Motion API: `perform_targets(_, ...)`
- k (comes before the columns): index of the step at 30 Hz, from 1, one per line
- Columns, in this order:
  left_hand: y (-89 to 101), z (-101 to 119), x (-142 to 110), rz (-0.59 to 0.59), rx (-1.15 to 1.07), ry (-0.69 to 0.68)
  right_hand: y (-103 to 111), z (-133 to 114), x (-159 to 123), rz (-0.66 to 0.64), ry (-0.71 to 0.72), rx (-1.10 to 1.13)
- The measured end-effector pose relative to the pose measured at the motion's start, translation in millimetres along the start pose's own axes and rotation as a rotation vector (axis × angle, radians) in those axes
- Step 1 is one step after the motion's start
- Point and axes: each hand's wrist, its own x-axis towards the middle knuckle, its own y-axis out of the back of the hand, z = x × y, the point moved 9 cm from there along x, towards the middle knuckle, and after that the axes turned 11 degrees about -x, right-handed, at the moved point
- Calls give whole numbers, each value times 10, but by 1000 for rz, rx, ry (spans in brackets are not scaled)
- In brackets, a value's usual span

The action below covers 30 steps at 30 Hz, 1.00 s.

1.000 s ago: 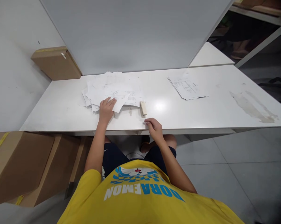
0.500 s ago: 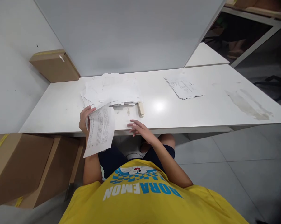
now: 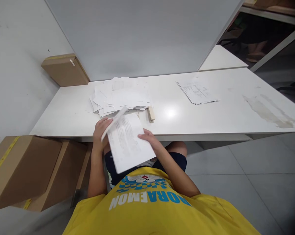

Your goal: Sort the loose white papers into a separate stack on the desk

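Observation:
Printed sheets of paper (image 3: 129, 143) hang tilted over the table's front edge, above my lap. My left hand (image 3: 102, 129) grips them at their left side, where one sheet's edge is folded up. At the right edge, my right hand (image 3: 149, 138) pinches the paper with the thumb on top. A cream stapler (image 3: 151, 114) lies on the table just beyond my right hand. Behind the held sheets spreads a loose, uneven pile of papers (image 3: 130, 93). The print is too blurred to read.
A neater stack of papers (image 3: 197, 93) lies right of centre on the white table (image 3: 186, 120). A cardboard box (image 3: 65, 70) stands at the back left corner, and larger cardboard boxes (image 3: 27, 169) sit on the left below the tabletop. A grey panel (image 3: 142, 39) rises behind.
My right hand, open and apart before, has closed on the right edge of the paper. The sheets have swung to the right and lie flatter between both hands.

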Motion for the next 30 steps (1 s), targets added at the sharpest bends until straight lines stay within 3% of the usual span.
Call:
perform_targets(4, -149, 158, -247, -78, 3, -117, 985, -421, -572, 460, 141, -184)
perform_targets(6, -360, 189, -430, -125, 70, -85, 1377, -780, -973, 730, 355, -263)
perform_targets(9, -813, 263, -659, -205, 144, 16, 1592, -1146, -1476, 1069, 693, -270)
perform_targets(11, -1100, 325, -725, -224, 186, 114, 1529, -1115, -1539, 1177, 754, -221)
perform_targets(13, -1314, 405, -716, -211, 205, 191, 1342, -889, -1348, 1130, 668, -157)
perform_targets(15, -1458, 481, -677, -191, 180, 224, 1025, -538, -1016, 926, 523, -69)
perform_targets(17, -1572, 540, -677, -209, 95, 197, 678, -124, -760, 754, 350, 47)
perform_targets(20, -1617, 549, -853, -209, -75, 134, 255, 328, -588, 615, 167, 182)
perform_targets(22, -1517, 450, -1055, -106, -160, 179, 49, 466, -511, 547, 99, 220)
perform_targets(25, -1410, 235, -1347, 24, -352, 366, -149, 524, -356, 485, 58, 290)
perform_targets(30, -1528, -62, -1511, 116, -823, 746, -375, 590, -75, 267, -89, 401)
